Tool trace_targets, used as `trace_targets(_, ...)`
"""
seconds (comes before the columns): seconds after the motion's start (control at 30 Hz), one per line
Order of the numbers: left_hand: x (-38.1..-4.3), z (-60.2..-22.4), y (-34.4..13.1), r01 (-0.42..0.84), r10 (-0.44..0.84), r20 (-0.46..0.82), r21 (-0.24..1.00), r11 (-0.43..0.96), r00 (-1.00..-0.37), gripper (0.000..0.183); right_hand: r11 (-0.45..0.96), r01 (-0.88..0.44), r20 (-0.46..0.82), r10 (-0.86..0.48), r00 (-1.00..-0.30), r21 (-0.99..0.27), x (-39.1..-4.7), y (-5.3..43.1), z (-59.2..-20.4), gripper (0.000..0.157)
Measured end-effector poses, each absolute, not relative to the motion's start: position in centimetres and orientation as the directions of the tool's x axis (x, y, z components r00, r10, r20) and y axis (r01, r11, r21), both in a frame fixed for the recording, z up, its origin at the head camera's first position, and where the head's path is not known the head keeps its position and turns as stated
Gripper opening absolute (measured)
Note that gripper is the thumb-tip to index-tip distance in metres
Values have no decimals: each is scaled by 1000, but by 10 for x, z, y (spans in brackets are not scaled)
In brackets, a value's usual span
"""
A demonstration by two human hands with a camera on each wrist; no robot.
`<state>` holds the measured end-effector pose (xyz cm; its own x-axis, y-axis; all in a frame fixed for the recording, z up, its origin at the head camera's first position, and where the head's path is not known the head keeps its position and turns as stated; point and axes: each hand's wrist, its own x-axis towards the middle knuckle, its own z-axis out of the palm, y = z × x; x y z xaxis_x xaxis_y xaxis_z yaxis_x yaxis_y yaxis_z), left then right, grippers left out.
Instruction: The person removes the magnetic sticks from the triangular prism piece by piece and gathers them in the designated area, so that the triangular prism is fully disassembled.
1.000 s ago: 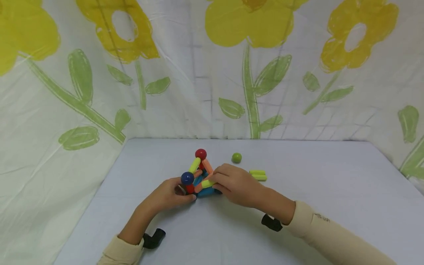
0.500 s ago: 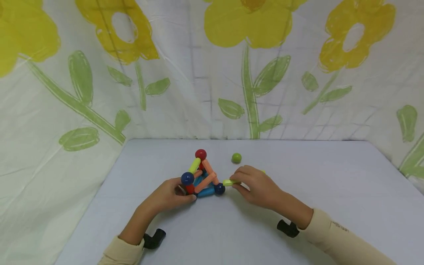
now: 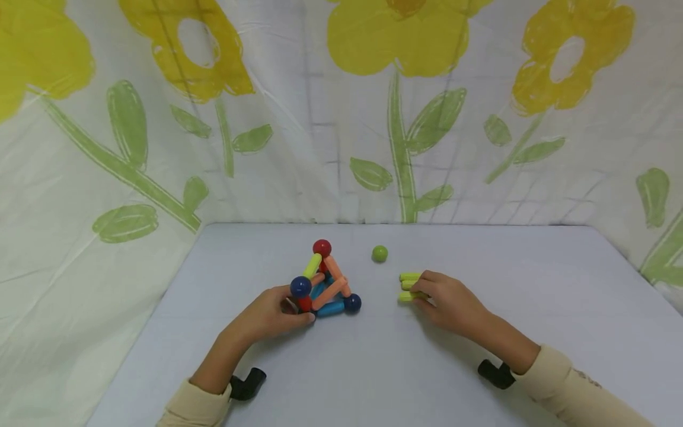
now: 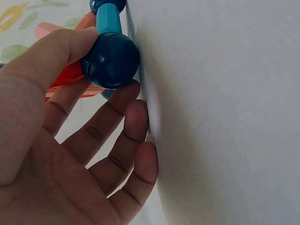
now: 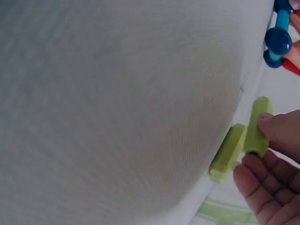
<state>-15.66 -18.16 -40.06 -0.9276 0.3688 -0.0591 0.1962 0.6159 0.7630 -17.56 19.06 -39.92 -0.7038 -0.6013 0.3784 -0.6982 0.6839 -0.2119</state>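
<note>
Yellow-green is the stick (image 3: 407, 296) your right hand (image 3: 453, 303) has hold of, pinched lightly between thumb and fingertips, just on your side of two matching sticks (image 3: 409, 276) that lie on the surface (image 3: 507, 267). Your left hand (image 3: 269, 315) grips the near lower corner of the frame (image 3: 329, 295) of coloured balls and sticks, standing well to the left of them; the green ball (image 3: 380, 254) sits apart, farther back. To do this well, I'd keep your right pinch soft, the stick level and your fingertips clear of the pair; such pieces may be magnetic and could snap together. Hold the frame only firmly enough to stop its joints twisting. From the head you can count all three sticks, but not judge height; the right wrist view suggests the pinched one is off the surface, and shows its dark end. The left wrist view shows what your hand's back hides from above: your thumb against a dark blue ball (image 4: 112, 60), the lower fingers loosely bent.
</note>
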Motion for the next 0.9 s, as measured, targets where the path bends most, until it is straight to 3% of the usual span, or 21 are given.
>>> trace_targets(0.27,-156,-401,-181,192,371,-63,767,612,-927,29,762,-601,262,-545,-796,-242,-179,198,-400,15)
trace_targets(0.9,-157,-401,-182,194,371,-66,761,619,-926,29,754,-607,278,-544,-792,-251,-191,200,-396,19)
